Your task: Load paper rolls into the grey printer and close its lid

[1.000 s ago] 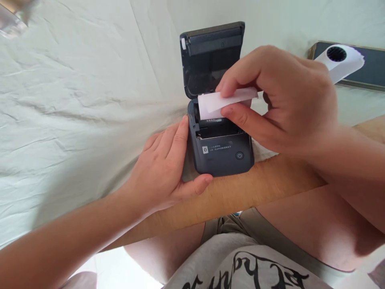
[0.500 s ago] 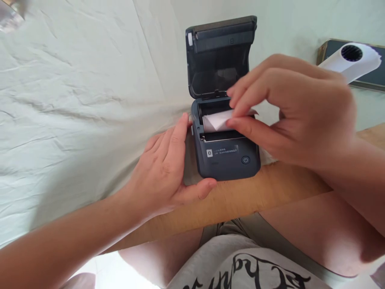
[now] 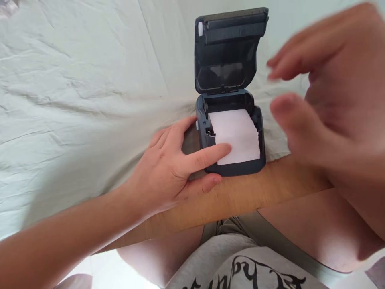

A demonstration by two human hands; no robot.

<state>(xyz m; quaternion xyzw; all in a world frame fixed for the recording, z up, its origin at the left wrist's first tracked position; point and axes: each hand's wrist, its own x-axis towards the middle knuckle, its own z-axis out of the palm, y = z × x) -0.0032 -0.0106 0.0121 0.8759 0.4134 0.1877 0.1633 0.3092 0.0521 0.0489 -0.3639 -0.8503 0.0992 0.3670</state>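
White paper (image 3: 237,132) lies across the open dark printer (image 3: 233,168), right of frame center, lid (image 3: 227,52) up at upper center. Left hand (image 3: 162,164) presses one finger on the paper, thumb at the printer's front edge; right hand (image 3: 333,96) (blurry) is empty, fingers parted, upper right.

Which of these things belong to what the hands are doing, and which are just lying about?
In use:
- dark device, lid open
- white paper, laid over its front
- left hand, one fingertip on the paper
- right hand, raised, fingers apart

Just around:
- pale cloth
- wooden edge
- blurred object, top left corner, unclear
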